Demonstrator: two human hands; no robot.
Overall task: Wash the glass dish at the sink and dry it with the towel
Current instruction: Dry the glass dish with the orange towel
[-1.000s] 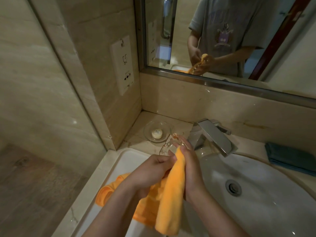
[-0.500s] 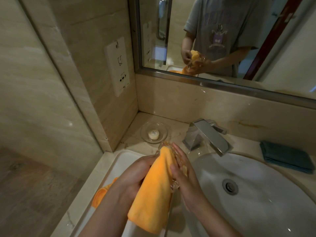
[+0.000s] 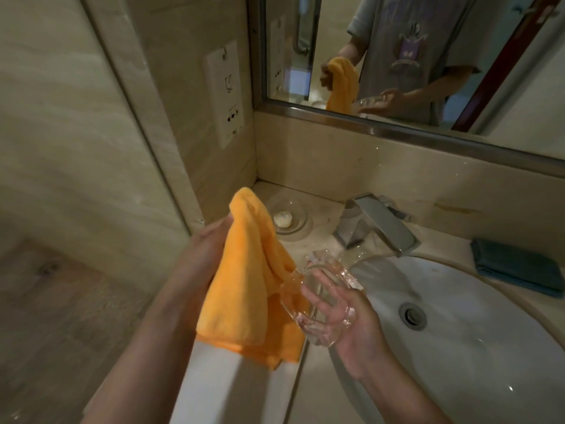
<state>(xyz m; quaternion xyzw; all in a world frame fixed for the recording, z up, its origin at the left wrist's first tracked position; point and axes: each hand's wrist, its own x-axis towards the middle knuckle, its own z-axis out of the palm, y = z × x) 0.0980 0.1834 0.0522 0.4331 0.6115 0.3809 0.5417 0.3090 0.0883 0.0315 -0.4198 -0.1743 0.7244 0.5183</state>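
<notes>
Left hand (image 3: 203,255) grips the orange towel (image 3: 244,289) mid-frame, hanging loose. Right hand (image 3: 345,319) holds the glass dish (image 3: 321,289) just right, by the sink (image 3: 458,316).

Open room is seen over the basin (image 3: 458,347). Back access is blocked by the faucet (image 3: 379,224); the left corner is occupied by a soap dish (image 3: 290,217), the right ledge by a folded cloth (image 3: 516,267).

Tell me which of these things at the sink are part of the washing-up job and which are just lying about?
In use:
clear glass dish, held in the right hand
orange cloth towel, held up by the left hand
white oval sink basin

Lying about:
small round glass soap dish with a pale soap
folded dark teal cloth
white wall socket plate
</notes>
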